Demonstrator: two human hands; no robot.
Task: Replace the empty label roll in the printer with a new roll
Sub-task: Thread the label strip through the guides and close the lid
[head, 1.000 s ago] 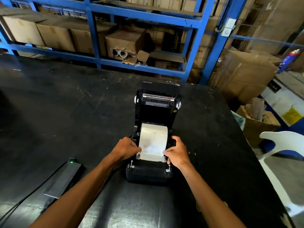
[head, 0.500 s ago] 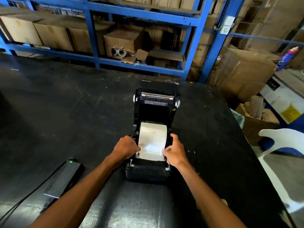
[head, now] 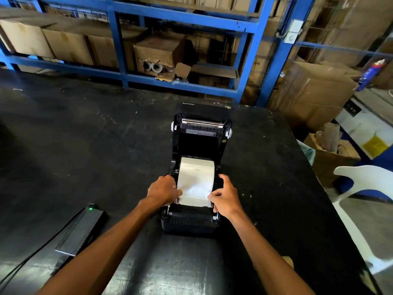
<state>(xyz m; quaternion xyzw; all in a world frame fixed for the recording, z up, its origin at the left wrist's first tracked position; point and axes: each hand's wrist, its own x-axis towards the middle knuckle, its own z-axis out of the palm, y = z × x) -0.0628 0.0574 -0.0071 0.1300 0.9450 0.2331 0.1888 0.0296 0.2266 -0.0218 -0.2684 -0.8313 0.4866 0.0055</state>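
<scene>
A black label printer [head: 189, 222] stands on the black table [head: 85, 145] with its lid [head: 201, 133] tilted up and back. A white label roll [head: 196, 169] lies in its bay, and a strip of its paper [head: 194, 193] runs forward to the front slot. My left hand [head: 162, 190] rests on the strip's left edge, fingers curled over it. My right hand [head: 225, 195] pinches the strip's right edge between thumb and fingers. Both hands sit on the printer's paper guides, which they mostly hide.
A black power brick [head: 83, 228] with a green light and cable lies at the front left. Blue shelving [head: 180, 18] with cardboard boxes stands behind the table. A white plastic chair [head: 365, 182] and a box of cardboard tubes [head: 331, 145] are off the table's right edge.
Both hands have shifted only slightly along the paper's edges; my right fingers have tightened onto the right edge. The printer and roll stay where they were.
</scene>
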